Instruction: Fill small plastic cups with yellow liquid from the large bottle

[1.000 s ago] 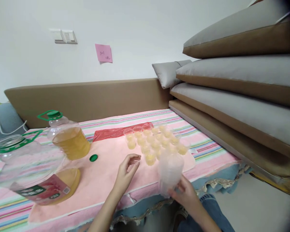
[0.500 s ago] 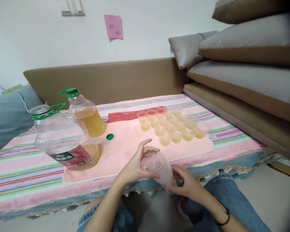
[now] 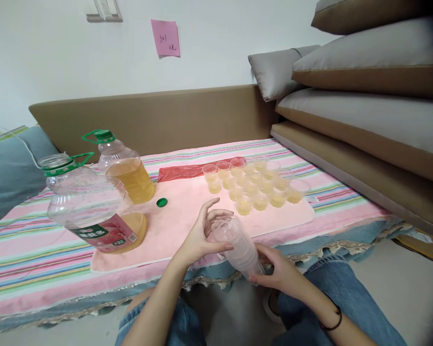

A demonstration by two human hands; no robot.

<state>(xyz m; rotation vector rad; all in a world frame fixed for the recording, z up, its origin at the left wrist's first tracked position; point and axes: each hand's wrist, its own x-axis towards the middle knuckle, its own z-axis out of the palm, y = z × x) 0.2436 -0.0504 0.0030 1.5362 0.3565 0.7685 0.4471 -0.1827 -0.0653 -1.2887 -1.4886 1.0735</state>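
In front of my knees, my right hand point(image 3: 276, 271) grips the lower end of a tilted stack of clear plastic cups point(image 3: 240, 250). My left hand point(image 3: 211, 235) curves round the stack's upper end, thumb on the near side and fingers over the far side. Part of that end is hidden by the fingers. Beyond the stack, several filled plastic cups point(image 3: 260, 187) stand close together in rows on a pink mat point(image 3: 180, 221), each with pale yellow liquid.
To the left stand an uncapped large juice bottle point(image 3: 90, 211) and a capped juice bottle point(image 3: 130, 175). A green cap point(image 3: 162, 203) lies beside them. Behind the cups is a red plastic bag point(image 3: 182, 172). Stacked cushions point(image 3: 361, 115) rise at the right.
My left hand and the upper end of the cup stack have shifted slightly up and left. My right hand keeps its hold. The whole view has moved a little.
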